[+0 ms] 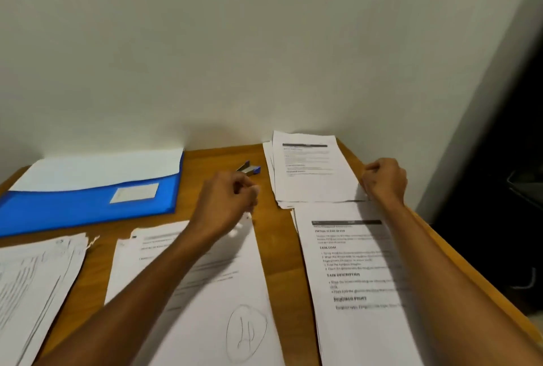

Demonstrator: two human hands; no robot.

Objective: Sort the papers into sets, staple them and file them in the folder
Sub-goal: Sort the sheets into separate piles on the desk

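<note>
Four lots of printed papers lie on the wooden table: a left stack, a middle set with a pencilled circle, a near right set and a far right stack. My left hand is curled over the middle set's top right corner and seems to pinch it; motion blur hides the contact. My right hand is curled at the far right stack's lower right edge and appears to grip it. A small blue and grey stapler lies just beyond my left hand. The blue folder lies at the back left with white sheets in it.
A pale wall runs close behind the table. The table's right edge slants down beside my right forearm, with a dark space beyond it. Bare wood shows between the folder and the far right stack.
</note>
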